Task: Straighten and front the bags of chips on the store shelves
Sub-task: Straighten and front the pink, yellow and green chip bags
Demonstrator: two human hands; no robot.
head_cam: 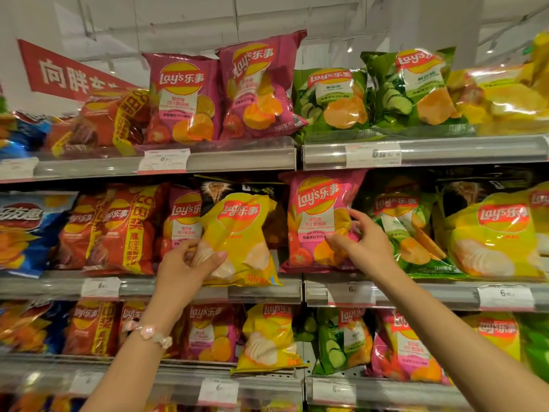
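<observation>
On the middle shelf (261, 292) a yellow Lay's bag (240, 230) leans out past the shelf edge, tilted to the left. My left hand (185, 264) grips its lower left corner, thumb across the front. To its right stands a pink Lay's bag (318, 215), upright. My right hand (361, 240) pinches that bag's right edge with thumb and fingers. A black bag (237, 188) shows behind the yellow one. A green Lay's bag (407, 230) sits just right of my right hand.
Three shelves of Lay's bags fill the view: red, pink, green and yellow ones above (184, 96) and below (267, 337). Blue bags (20, 230) sit at far left. Price tags (163, 160) line the grey shelf rails. A red banner (65, 72) hangs at upper left.
</observation>
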